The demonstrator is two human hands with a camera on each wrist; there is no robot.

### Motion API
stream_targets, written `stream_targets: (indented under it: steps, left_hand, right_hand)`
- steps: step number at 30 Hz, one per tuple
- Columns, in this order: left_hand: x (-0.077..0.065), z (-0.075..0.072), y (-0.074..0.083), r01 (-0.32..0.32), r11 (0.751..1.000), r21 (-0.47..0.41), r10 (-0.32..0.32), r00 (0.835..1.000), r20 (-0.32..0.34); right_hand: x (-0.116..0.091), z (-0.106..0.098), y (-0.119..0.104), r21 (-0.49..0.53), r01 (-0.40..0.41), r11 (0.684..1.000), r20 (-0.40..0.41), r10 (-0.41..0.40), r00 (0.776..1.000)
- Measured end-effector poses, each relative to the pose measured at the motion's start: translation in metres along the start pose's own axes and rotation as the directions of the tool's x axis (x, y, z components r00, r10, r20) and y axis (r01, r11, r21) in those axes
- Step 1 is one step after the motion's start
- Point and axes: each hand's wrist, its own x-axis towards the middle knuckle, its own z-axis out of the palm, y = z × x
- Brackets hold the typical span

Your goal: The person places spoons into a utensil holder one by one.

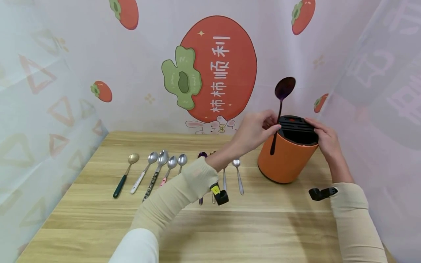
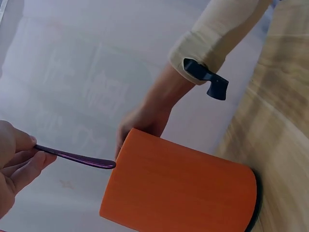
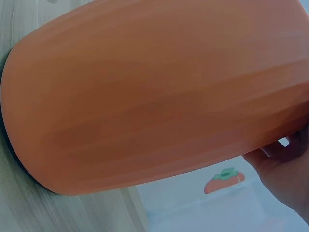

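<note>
My left hand (image 1: pixel 254 129) pinches a dark purple spoon (image 1: pixel 284 87) by its handle, bowl up and handle end down. The spoon stands beside the near left rim of an orange utensil holder (image 1: pixel 283 160) with a black slotted top. In the left wrist view, the handle end (image 2: pixel 96 162) overlaps the holder's rim; whether they touch I cannot tell. My right hand (image 1: pixel 329 140) grips the holder's rim from the right, fingers over the top edge. The right wrist view shows the holder's side (image 3: pixel 154 96) filling most of the frame, with part of the right hand (image 3: pixel 285 174) at its rim.
Several spoons lie in a row on the wooden table (image 1: pixel 250 233), among them a green-handled one (image 1: pixel 121 184), a white-handled one (image 1: pixel 138 182) and a silver one (image 1: pixel 239 177). My left forearm hides some. Printed cloth (image 1: pixel 148 54) hangs behind and at the sides.
</note>
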Motion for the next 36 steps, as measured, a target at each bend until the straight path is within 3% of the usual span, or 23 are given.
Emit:
stream_targets:
  steps: [10, 18, 24, 36]
  left_hand:
    - [0.051, 0.012, 0.019, -0.003, 0.996, 0.093, -0.001, 0.999, 0.048]
    - [0.077, 0.036, 0.022, -0.031, 0.993, 0.115, 0.025, 0.998, 0.06]
    - [0.082, 0.057, 0.015, -0.043, 0.983, 0.177, 0.032, 0.997, 0.067]
    - [0.082, 0.089, -0.005, 0.022, 0.969, 0.247, -0.047, 0.994, 0.096]
  right_hand:
    - [0.001, -0.002, 0.0, 0.001, -0.026, 1.0, -0.001, 0.026, 1.0]
    - [0.003, -0.001, 0.0, 0.031, -0.04, 0.999, 0.0, 0.04, 0.999]
    - [0.004, -0.001, 0.001, 0.03, -0.029, 0.999, -0.019, 0.03, 0.999]
    - [0.005, -0.001, 0.008, 0.032, 0.001, 0.999, -0.04, 0.0, 0.999]
